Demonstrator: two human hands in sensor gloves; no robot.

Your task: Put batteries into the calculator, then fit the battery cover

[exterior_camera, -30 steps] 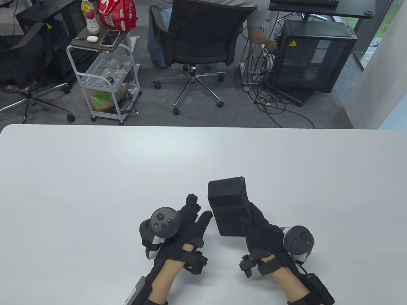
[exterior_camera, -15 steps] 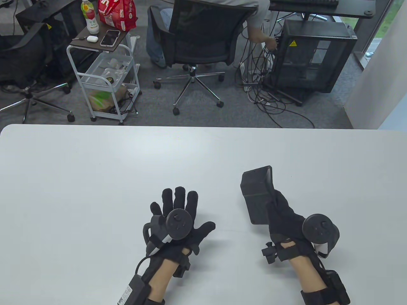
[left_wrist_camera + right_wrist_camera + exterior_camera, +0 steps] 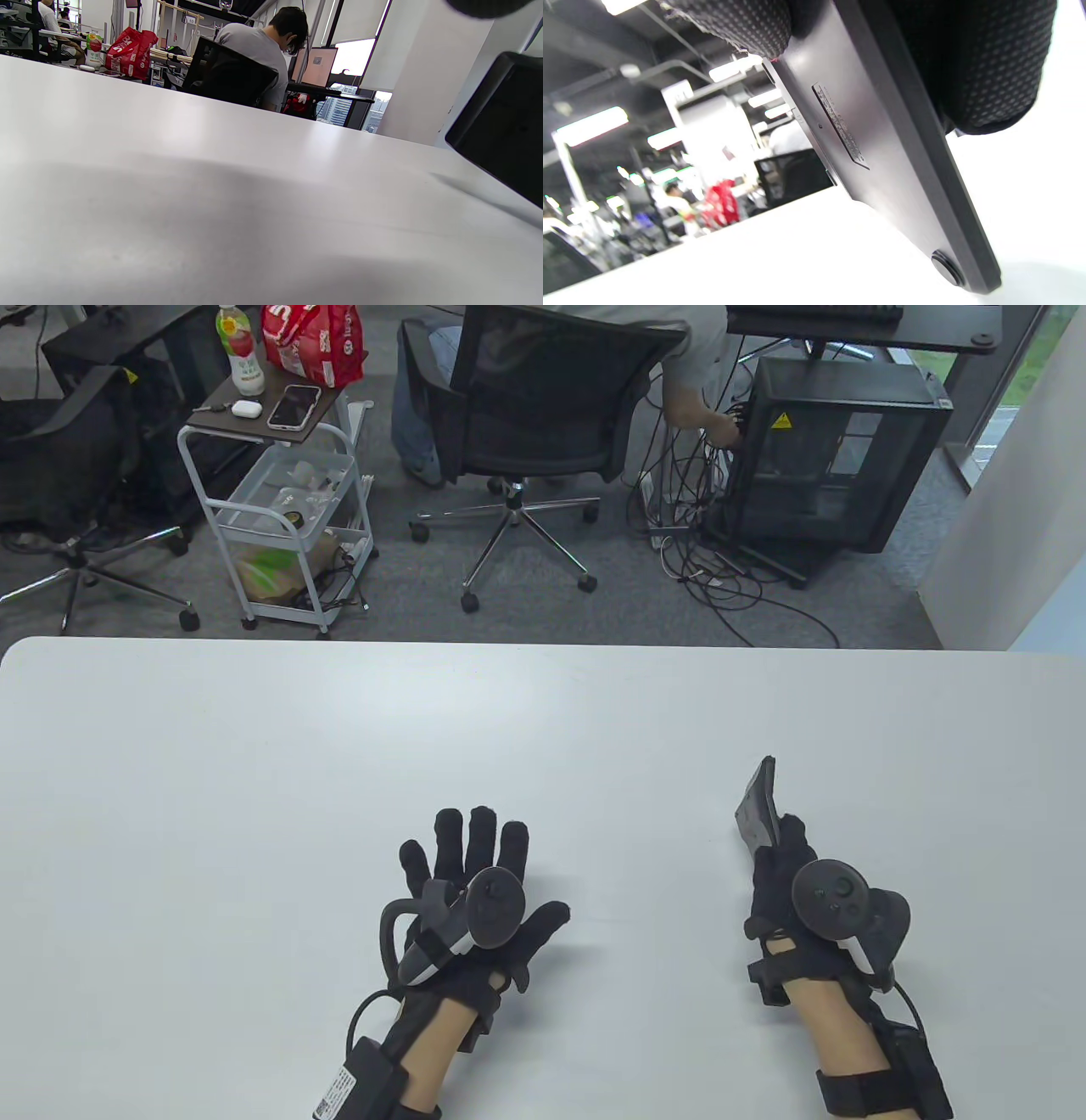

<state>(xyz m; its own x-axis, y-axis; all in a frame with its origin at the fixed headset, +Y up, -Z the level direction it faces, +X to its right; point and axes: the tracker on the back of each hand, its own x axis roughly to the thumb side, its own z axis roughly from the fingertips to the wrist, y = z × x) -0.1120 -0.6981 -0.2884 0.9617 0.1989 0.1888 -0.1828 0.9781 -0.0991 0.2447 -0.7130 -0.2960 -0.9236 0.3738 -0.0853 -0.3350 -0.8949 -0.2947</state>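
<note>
Table (image 3: 254,780): a broad white top that carried both gloved hands near its front edge.
Calculator (image 3: 758,812): it stood on edge in the table view, its thin side toward the camera, its long axis running away from the person and leaning slightly left; it rose from the right hand's fingers, well apart from the left hand. The right wrist view showed its dark back (image 3: 878,169) with a label strip and a round foot.
Right hand (image 3: 785,882): it gripped the calculator's near end, fingers wrapped round the body; clearly the nearer hand.
Left hand (image 3: 475,874): it lay flat with fingers spread, holding nothing.
Change: half a second earlier the calculator's broad back faced the camera; it had since rolled edge-on and moved right.
Batteries, cover: none visible on the table, so probably already fitted.
</note>
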